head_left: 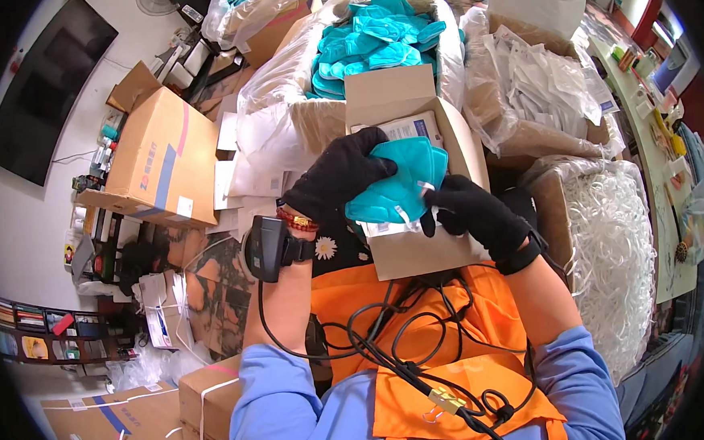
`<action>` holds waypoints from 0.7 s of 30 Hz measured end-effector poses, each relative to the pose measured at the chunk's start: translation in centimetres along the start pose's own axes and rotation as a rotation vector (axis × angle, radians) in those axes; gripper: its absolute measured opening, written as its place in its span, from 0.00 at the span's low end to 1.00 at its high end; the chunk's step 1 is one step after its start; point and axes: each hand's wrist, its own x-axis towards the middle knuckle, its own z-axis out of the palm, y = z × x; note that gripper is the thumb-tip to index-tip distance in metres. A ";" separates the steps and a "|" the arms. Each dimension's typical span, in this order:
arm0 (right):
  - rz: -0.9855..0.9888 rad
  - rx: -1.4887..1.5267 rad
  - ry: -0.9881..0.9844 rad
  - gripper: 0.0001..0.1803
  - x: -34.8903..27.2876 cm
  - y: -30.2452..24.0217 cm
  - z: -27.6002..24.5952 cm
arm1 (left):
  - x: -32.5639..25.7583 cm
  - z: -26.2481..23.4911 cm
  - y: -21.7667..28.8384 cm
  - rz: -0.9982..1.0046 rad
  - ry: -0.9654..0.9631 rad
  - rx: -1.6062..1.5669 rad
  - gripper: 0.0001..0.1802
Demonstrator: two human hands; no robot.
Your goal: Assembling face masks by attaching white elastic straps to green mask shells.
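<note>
My left hand, in a black glove, is closed on the left side of a teal face mask, thumb on top. The mask is folded flat and has small white tabs along its lower right edge. My right hand, also gloved in black, has its fingers bent together at the mask's right edge, beside one tab. What those fingertips pinch is too small to tell. Below both hands, an opened cardboard box sits against my orange apron, with printed white packets inside.
Beyond stands a plastic-lined carton of teal masks. At right are a carton of flat white packets and one of white elastic loops. A large brown carton stands left. Black cables hang across my lap.
</note>
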 end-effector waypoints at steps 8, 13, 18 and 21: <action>-0.252 0.300 0.392 0.11 1.6 0.4 2.0 | -0.9 2.4 -1.0 -0.021 0.126 -1.018 0.24; -0.080 0.097 0.232 0.15 2.2 1.6 1.2 | -1.8 7.3 -0.8 0.158 0.290 -0.631 0.19; -0.413 -0.398 0.313 0.16 3.4 4.1 -1.1 | -0.4 10.5 -1.6 0.172 0.299 -0.577 0.11; -0.741 -0.705 0.288 0.15 3.8 4.7 -1.4 | -0.6 10.6 -1.4 0.165 0.487 -0.333 0.09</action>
